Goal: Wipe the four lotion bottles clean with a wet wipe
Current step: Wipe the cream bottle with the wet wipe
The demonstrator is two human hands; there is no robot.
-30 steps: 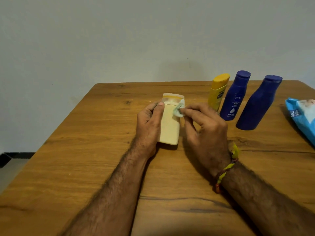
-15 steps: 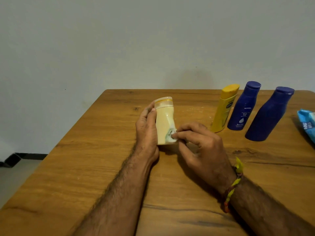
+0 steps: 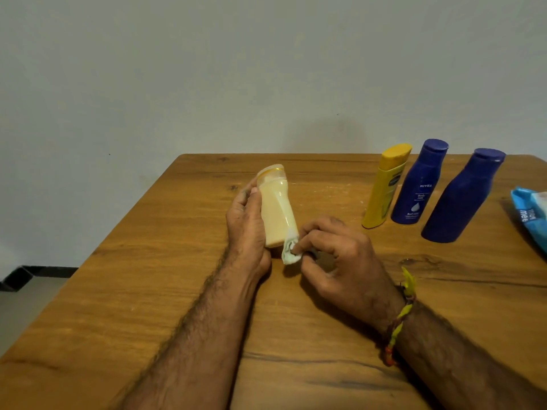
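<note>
Cream bottle [image 3: 276,210]: centre of frame, tilted, base lifted off the wooden table [image 3: 148,276]; smooth rigid plastic with a waisted body and a clear cap, probably light and slippery when damp.
Left hand [image 3: 247,229]: fingers closed round the bottle's left flank; best hold is judged to be at the waist.
Right hand [image 3: 334,255]: fingertips pinching a crumpled wet wipe [image 3: 290,251] against the bottle's lower right edge.
Wet wipe: soft, limp, bunched.
Other bottles: yellow bottle [image 3: 384,187] and two blue bottles [image 3: 418,184] [image 3: 461,199], upright, upper right.
Wipe pack [image 3: 531,217]: right edge, glossy film.
</note>
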